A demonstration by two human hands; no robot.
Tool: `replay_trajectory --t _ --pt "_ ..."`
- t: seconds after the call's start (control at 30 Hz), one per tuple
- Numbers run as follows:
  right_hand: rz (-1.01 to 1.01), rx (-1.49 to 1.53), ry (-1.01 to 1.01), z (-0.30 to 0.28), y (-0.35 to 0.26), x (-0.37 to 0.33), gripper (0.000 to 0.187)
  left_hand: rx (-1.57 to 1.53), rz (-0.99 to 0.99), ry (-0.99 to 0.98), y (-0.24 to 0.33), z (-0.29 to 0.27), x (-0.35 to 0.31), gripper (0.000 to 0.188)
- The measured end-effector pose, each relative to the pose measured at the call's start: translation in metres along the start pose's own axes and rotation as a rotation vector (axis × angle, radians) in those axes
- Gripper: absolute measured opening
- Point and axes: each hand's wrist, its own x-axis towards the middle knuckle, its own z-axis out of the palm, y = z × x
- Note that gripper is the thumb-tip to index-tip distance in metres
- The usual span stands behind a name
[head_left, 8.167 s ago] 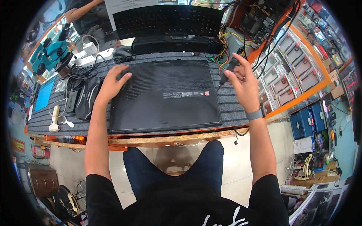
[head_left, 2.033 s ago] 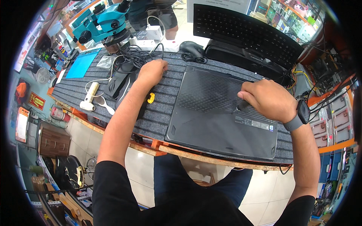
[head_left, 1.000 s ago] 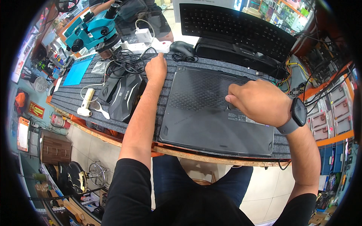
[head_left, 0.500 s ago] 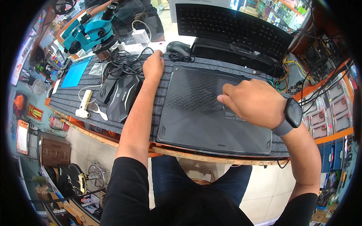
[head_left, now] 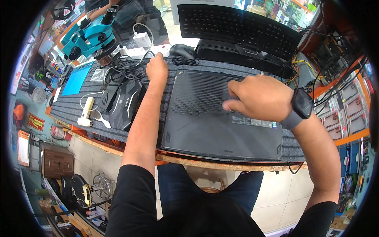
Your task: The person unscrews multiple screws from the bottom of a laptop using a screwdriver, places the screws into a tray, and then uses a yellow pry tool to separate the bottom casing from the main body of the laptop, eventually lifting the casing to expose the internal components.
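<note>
Both hands are on the laptop (head_left: 221,118), which lies shut and bottom-up across the middle of the grey bench mat (head_left: 79,106), its near long side close to the bench's front edge. Left hand (head_left: 157,68) is curled loosely at the laptop's far left corner, knuckles up, holding nothing that I can see; whether the fingertips press the case or the mat beside it cannot be told. Right hand (head_left: 256,96), a watch (head_left: 301,106) on its wrist, hovers low over the vented middle of the base with fingers bunched and pointing left; the tips are blurred, so I cannot tell whether they pinch something small. By its look the laptop is a stiff, flat slab of moderate weight, with a smooth plastic shell that would slip on bare fingers, while its rubber feet point upward and give no grip on the mat. The vent grille and the thin corners seem the weak spots, so the two short sides or the long edges would be the places to take hold, with both hands and palms under. Just left of the laptop lie two dark power bricks (head_left: 125,103), with a white handle-shaped tool (head_left: 86,111) beyond them. Toward the far edge sit a mouse (head_left: 182,50), a keyboard (head_left: 237,24) and, at the far left corner, a teal microscope (head_left: 87,36).
</note>
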Motion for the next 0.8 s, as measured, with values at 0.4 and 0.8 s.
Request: replay_trajectory --t 0.4,0.8 --pt "-0.211 0.145 0.203 0.027 0.032 0.002 0.019 -0.671 -0.107 0.1 0.002 -0.072 -0.016 0.025" --pt "-0.285 0.131 0.184 0.023 0.037 0.003 0.021 -0.74 0.84 -0.698 0.073 -0.082 -0.118 0.029"
